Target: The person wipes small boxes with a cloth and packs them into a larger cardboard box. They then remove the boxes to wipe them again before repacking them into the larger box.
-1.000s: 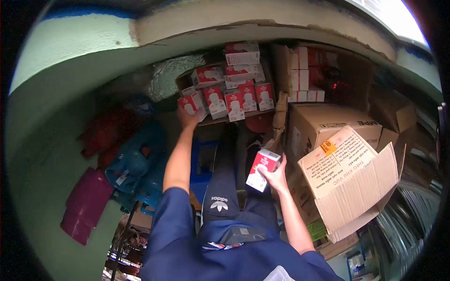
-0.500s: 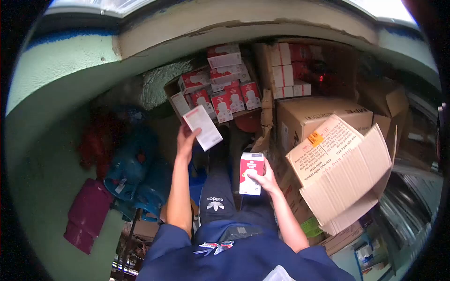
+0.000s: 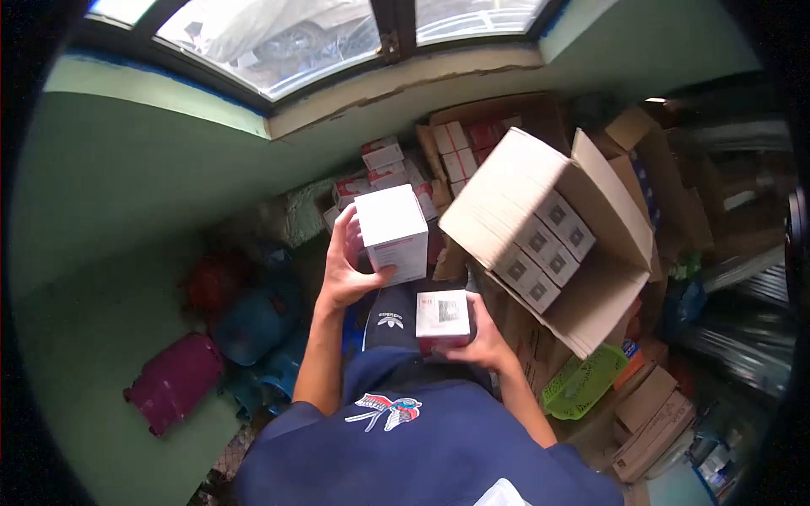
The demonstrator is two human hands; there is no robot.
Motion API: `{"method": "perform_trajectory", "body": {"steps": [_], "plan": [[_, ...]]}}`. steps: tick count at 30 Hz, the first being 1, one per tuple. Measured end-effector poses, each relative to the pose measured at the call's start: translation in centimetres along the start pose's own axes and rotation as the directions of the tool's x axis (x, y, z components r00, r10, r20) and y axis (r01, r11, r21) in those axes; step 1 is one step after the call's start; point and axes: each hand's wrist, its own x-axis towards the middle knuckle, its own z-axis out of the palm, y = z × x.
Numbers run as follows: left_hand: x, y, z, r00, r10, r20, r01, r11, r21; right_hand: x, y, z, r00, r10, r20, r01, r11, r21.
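My left hand (image 3: pixel 350 266) is closed around a small red-and-white carton (image 3: pixel 395 226), its white end tilted up and its thumb-side face pale with fine print. Lower and to the right, my right hand (image 3: pixel 485 339) grips a second small carton (image 3: pixel 442 314) by its side. That one shows a white end with a dark square code, and red below. The two cartons are apart, both above my lap. To the right of them stands a big open cardboard box (image 3: pixel 510 198), with several white-ended cartons (image 3: pixel 553 240) lined up inside it.
Beyond my left hand, more red-and-white cartons (image 3: pixel 384 153) are piled near the wall. Another cardboard box with tied cartons (image 3: pixel 451 135) sits beside them. Blue gas cylinders (image 3: pixel 253 325) and a purple one (image 3: pixel 177 379) stand left. A green basket (image 3: pixel 586 384) lies at right.
My view has shifted, bringing in the window and the open box's inside. Both cartons now have their ends turned up towards me. My hands still hold them.
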Motion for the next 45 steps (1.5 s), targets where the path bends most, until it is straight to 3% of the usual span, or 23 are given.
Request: {"method": "perform_trajectory", "body": {"steps": [1, 2, 4, 6, 8, 10, 12, 16, 19, 20, 23, 25, 26, 28, 32, 35, 38, 39, 42, 43, 44, 45], "plan": [[-0.6, 1.3, 1.2, 0.998, 0.067, 0.015, -0.068, 0.995, 0.068, -2.2, -1.3, -0.8, 0.999, -0.036, 0.013, 0.038, 0.992, -0.122], [-1.2, 2.3, 2.5, 0.996, 0.082, 0.036, -0.084, 0.994, 0.069, -3.9, -2.3, -0.8, 0.988, -0.156, -0.015, 0.155, 0.987, -0.046], [-2.2, 3.6, 5.0, 0.988, 0.153, 0.001, -0.153, 0.987, 0.048, -7.0, -7.2, -2.8, 0.877, -0.479, -0.040, 0.417, 0.798, -0.435], [-3.0, 3.9, 7.0, 0.985, 0.169, 0.025, -0.170, 0.985, 0.044, -10.6, -9.7, -4.9, 0.804, -0.573, -0.162, 0.374, 0.697, -0.612], [-4.2, 4.3, 9.0, 0.988, 0.150, 0.038, -0.152, 0.987, 0.046, -13.0, -10.1, -7.7, 0.740, -0.565, -0.364, 0.303, 0.764, -0.570], [-4.8, 3.9, 10.3, 0.976, 0.196, 0.091, -0.204, 0.975, 0.083, -13.7, -9.9, -11.7, 0.636, -0.667, -0.387, 0.233, 0.644, -0.728], [-5.6, 3.3, 10.8, 0.976, 0.204, 0.073, -0.214, 0.960, 0.181, -13.4, -6.9, -16.0, 0.613, -0.621, -0.489, 0.327, 0.763, -0.558], [-7.3, 2.6, 11.2, 0.987, 0.158, 0.038, -0.162, 0.977, 0.141, -10.6, 0.1, -23.1, 0.637, -0.566, -0.524, 0.154, 0.759, -0.632], [-8.1, 2.6, 10.5, 0.986, 0.162, 0.045, -0.167, 0.971, 0.168, -9.8, 1.1, -22.6, 0.659, -0.528, -0.535, -0.126, 0.625, -0.771], [-8.3, 2.6, 10.3, 0.987, 0.161, 0.020, -0.162, 0.969, 0.186, -9.3, 2.0, -23.0, 0.664, -0.593, -0.455, -0.120, 0.516, -0.848], [-9.1, 3.2, 10.1, 0.989, 0.145, -0.019, -0.138, 0.968, 0.208, -10.3, 0.5, -21.9, 0.666, -0.555, -0.499, -0.162, 0.546, -0.822], [-9.3, 3.5, 9.4, 0.989, 0.142, -0.049, -0.128, 0.967, 0.222, -11.1, -1.3, -20.8, 0.745, -0.356, -0.564, -0.331, 0.536, -0.776], [-9.4, 3.8, 9.3, 0.988, 0.148, -0.043, -0.135, 0.966, 0.222, -11.5, -1.8, -20.6, 0.740, -0.362, -0.566, -0.330, 0.538, -0.776], [-9.5, 4.2, 9.2, 0.987, 0.155, -0.032, -0.142, 0.958, 0.250, -12.5, -2.1, -20.6, 0.747, -0.510, -0.427, -0.386, 0.191, -0.902], [-9.2, 4.6, 9.4, 0.988, 0.153, -0.019, -0.145, 0.964, 0.224, -13.1, -1.3, -21.9, 0.792, -0.463, -0.398, -0.385, 0.128, -0.914], [-8.6, 4.8, 9.6, 0.988, 0.152, -0.012, -0.145, 0.960, 0.239, -14.0, -4.0, -20.7, 0.849, -0.199, -0.490, -0.483, 0.084, -0.872], [-8.3, 5.0, 9.9, 0.987, 0.158, 0.034, -0.161, 0.955, 0.249, -13.7, -4.3, -20.3, 0.847, -0.181, -0.501, -0.504, 0.032, -0.863], [-8.3, 4.8, 9.9, 0.985, 0.162, 0.052, -0.169, 0.958, 0.230, -13.4, -4.4, -20.0, 0.847, -0.184, -0.499, -0.502, 0.036, -0.864], [-8.3, 5.1, 10.3, 0.984, 0.161, 0.076, -0.174, 0.961, 0.216, -11.6, -5.5, -19.9, 0.732, -0.273, -0.625, -0.576, 0.241, -0.781], [-8.3, 5.2, 10.5, 0.986, 0.151, 0.076, -0.164, 0.962, 0.219, -11.1, -6.0, -19.8, 0.699, -0.371, -0.612, -0.538, 0.292, -0.791], [-8.3, 5.2, 10.7, 0.984, 0.157, 0.080, -0.171, 0.960, 0.220, -10.7, -6.8, -20.0, 0.666, -0.172, -0.726, -0.612, 0.430, -0.664], [-8.2, 5.2, 10.7, 0.983, 0.157, 0.092, -0.173, 0.963, 0.207, -9.5, -5.8, -20.9, 0.633, -0.224, -0.741, -0.588, 0.484, -0.648]]}}
